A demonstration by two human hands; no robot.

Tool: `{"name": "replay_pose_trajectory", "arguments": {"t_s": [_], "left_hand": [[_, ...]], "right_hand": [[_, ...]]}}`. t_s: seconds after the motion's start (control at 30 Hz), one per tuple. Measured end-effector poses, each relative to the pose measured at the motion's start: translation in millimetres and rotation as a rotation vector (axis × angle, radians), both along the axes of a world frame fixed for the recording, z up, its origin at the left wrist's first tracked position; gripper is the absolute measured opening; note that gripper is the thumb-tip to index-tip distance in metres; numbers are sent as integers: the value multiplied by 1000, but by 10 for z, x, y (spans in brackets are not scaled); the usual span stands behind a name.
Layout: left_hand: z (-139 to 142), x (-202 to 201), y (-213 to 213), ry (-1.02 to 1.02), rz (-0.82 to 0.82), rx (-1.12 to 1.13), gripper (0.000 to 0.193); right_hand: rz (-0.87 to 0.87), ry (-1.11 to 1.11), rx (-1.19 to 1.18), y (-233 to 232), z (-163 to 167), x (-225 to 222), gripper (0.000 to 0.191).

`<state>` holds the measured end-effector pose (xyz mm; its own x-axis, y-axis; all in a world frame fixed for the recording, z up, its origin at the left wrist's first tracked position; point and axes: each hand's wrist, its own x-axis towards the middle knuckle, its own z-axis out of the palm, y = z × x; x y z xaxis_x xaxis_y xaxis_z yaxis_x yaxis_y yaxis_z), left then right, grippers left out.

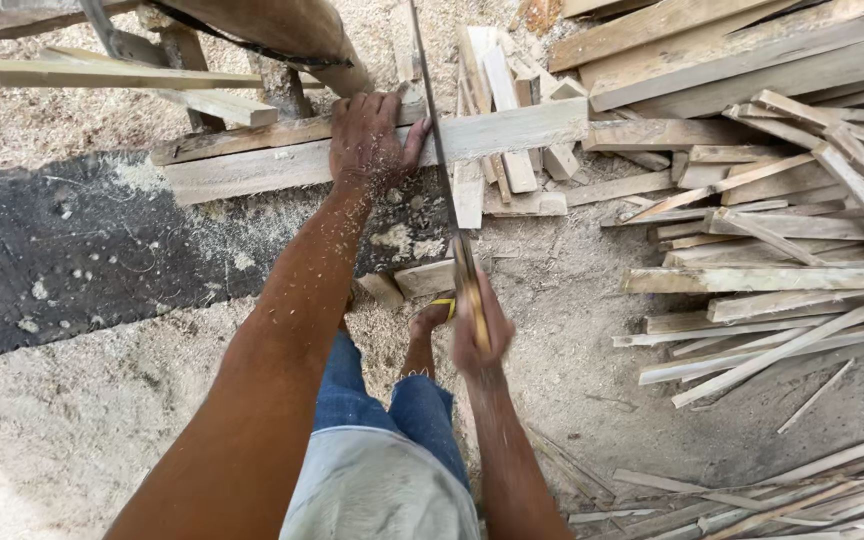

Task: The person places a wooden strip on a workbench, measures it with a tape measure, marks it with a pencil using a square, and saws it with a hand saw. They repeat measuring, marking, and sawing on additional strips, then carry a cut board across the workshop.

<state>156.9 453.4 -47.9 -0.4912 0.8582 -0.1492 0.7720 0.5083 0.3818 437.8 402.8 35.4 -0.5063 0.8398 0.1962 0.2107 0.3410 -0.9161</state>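
I see the plank [352, 150] lying crosswise in the upper middle of the view, a long pale board resting on a wooden stand [282, 85] at its left part and running right toward the heaps of timber; my left hand [370, 135] lies flat on top of it, fingers together and pointing away from me, the thumb spread out to the right, pressing the board down; just right of that thumb the handsaw [439, 150] crosses the plank, its thin dark blade running from the top of the view down to my right hand [477, 325], which is wrapped shut round the wooden handle, low and near my knee; the hand is blurred, so I cannot tell exactly how the fingers sit, though they seem fully closed on the grip; sawdust specks cling to my left forearm; below the plank lie short offcuts [422, 278] on the ground, one just beside the saw handle; a dark mat [72, 250] stretches to the left under the stand, dusted with shavings; to the right a large pile of slats [782, 250] and thicker boards spreads well apart from my hands, and pale sawdust [42, 440] covers the ground around my foot.
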Motion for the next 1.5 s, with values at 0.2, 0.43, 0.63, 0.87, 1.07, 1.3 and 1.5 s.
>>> {"name": "replay_pose_trajectory", "arguments": {"t_s": [0.2,0.43,0.63,0.87,1.07,1.3,1.5], "left_hand": [[-18,-17,-4,-26,-17,-81,60],[-39,-3,3,114,-14,13,56],[-42,-25,-54,-28,-1,-96,51],[11,-2,-45,56,-27,60,62],[-31,-16,-24,60,-4,67,60],[-122,-62,-21,-30,5,-53,53],[-163,-132,-22,-85,-17,-61,53]], "right_hand": [[18,-133,-166,625,-932,-772,50],[-10,-156,-114,-397,366,586,42],[2,-132,-266,819,-708,-1046,50],[11,-242,-93,-476,832,480,48],[39,-92,-131,306,35,-427,40],[-45,-256,-287,282,-85,-479,48],[5,-348,-129,-469,824,419,45]]}}
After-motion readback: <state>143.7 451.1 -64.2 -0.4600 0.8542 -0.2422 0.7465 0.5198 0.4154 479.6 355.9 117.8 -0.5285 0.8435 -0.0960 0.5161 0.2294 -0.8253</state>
